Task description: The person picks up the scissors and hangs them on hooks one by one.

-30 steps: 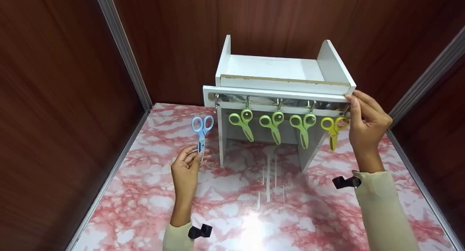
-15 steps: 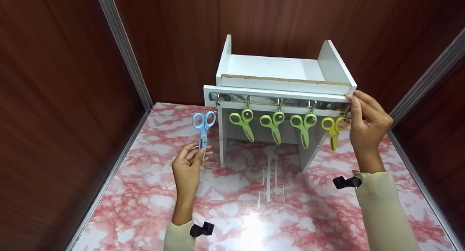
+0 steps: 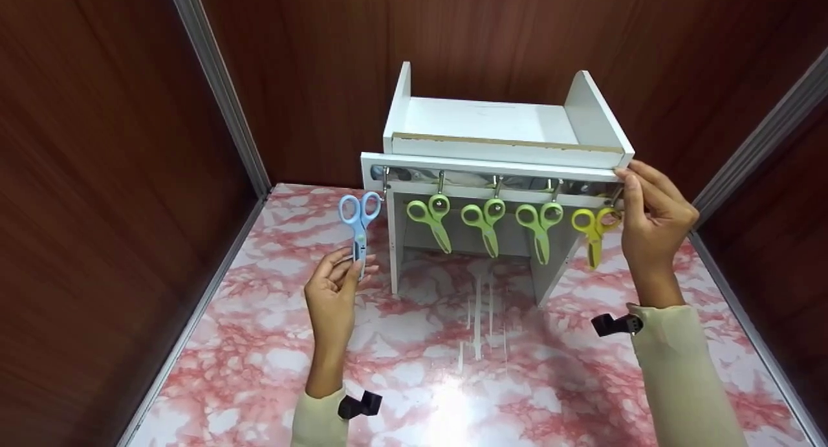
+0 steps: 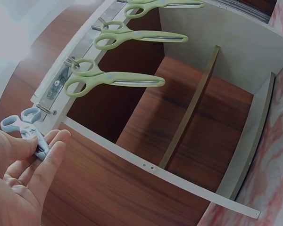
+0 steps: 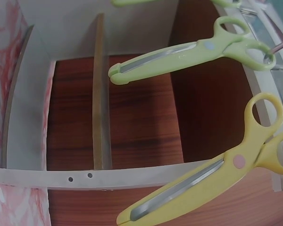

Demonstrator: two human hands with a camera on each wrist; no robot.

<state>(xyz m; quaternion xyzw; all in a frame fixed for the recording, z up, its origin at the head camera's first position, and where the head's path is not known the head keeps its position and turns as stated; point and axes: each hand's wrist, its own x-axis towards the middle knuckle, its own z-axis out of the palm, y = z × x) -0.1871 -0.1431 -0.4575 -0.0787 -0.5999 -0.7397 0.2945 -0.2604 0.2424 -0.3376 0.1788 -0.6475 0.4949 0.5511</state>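
Blue scissors point(image 3: 358, 224) are pinched at the blade end by the fingers point(image 3: 349, 270) of the left hand point(image 3: 333, 298), handles upward, level with the leftmost hook point(image 3: 385, 178) of the white rack point(image 3: 491, 140) in the head view; whether a handle ring has caught the hook cannot be told. The right hand point(image 3: 653, 220) holds the rack's right front corner, thumb on the front rail, fingers curled over the top edge. Three green scissors point(image 3: 485, 224) and one yellow pair point(image 3: 592, 230) hang from the other hooks, blades down. The rack stands on a pink marbled surface point(image 3: 453, 369). Left wrist view: thumb and fingers point(image 4: 47, 155) close together on the blue scissors point(image 4: 26, 125), just beside the rail's end hook point(image 4: 45, 109); green scissors point(image 4: 108, 80) hang next along. Right wrist view: the yellow pair point(image 5: 217, 174) and one green pair point(image 5: 198, 49) hang from the rail; the hand itself is out of frame.
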